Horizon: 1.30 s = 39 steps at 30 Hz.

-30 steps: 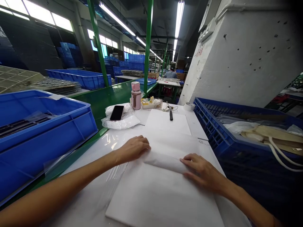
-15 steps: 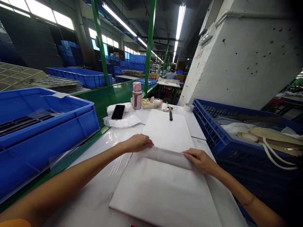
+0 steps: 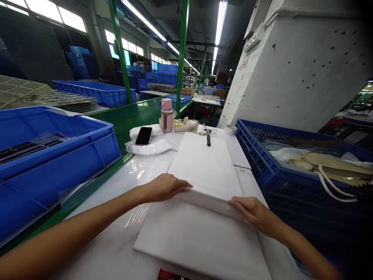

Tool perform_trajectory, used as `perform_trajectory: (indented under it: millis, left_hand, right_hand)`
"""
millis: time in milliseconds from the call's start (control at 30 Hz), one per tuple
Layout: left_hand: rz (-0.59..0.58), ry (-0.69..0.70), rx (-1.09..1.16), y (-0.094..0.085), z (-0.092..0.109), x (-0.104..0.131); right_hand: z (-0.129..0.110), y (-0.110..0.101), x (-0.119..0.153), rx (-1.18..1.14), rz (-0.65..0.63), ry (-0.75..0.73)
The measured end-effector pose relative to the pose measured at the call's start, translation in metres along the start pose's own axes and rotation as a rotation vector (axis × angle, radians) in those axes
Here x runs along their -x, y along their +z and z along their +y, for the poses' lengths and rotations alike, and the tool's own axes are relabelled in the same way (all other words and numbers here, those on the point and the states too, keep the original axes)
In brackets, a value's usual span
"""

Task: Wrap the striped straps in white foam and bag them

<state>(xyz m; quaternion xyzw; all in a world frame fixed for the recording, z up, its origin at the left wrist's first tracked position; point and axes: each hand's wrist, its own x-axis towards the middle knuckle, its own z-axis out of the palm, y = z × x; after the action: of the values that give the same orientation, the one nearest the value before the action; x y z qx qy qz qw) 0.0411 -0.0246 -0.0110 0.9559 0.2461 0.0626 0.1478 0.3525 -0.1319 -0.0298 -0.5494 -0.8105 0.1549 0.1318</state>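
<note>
A white foam sheet (image 3: 201, 237) lies on the white table (image 3: 116, 249) in front of me, with a raised fold (image 3: 208, 200) running across its middle. My left hand (image 3: 164, 187) presses flat on the fold's left end. My right hand (image 3: 252, 214) presses on its right end. Both hands rest palm down with fingers together on the foam. Beyond the fold a second white foam sheet (image 3: 204, 163) stretches away, and a dark pen-like tool (image 3: 208, 139) lies at its far edge.
A blue crate (image 3: 43, 163) holding dark parts sits to my left. Another blue crate (image 3: 294, 171) with cream straps stands on the right. A phone (image 3: 143, 135) on a plastic bag, a pink bottle (image 3: 167, 115), a small tray and a tape roll (image 3: 230, 129) are at the table's far end.
The fold in the foam has come nearer to me and both hands have moved with it, staying on its two ends. The far sheet now shows more of its surface.
</note>
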Motion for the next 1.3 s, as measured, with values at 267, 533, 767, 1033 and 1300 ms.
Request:
perform_trajectory:
  millis: [267,533,767,1033,1300]
  left_hand:
    - [0.095,0.007,-0.12,0.013,0.0,-0.015]
    - [0.163,0.047,-0.192,0.016,0.005,-0.014]
    - [0.231,-0.016,-0.273,0.019,-0.016,-0.043]
    - [0.301,-0.007,-0.247,0.017,-0.001,-0.026]
    - [0.499,0.364,-0.324,-0.008,0.008,0.014]
  right_hand:
    - [0.004,0.016,0.0,0.184,0.092,-0.14]
    - [0.016,0.019,0.0,0.247,0.172,-0.18]
    - [0.01,0.0,-0.04,0.293,0.139,-0.119]
    - [-0.055,0.027,-0.081,0.276,0.106,-0.02]
    - [-0.12,0.016,-0.036,-0.766,-0.212,0.215]
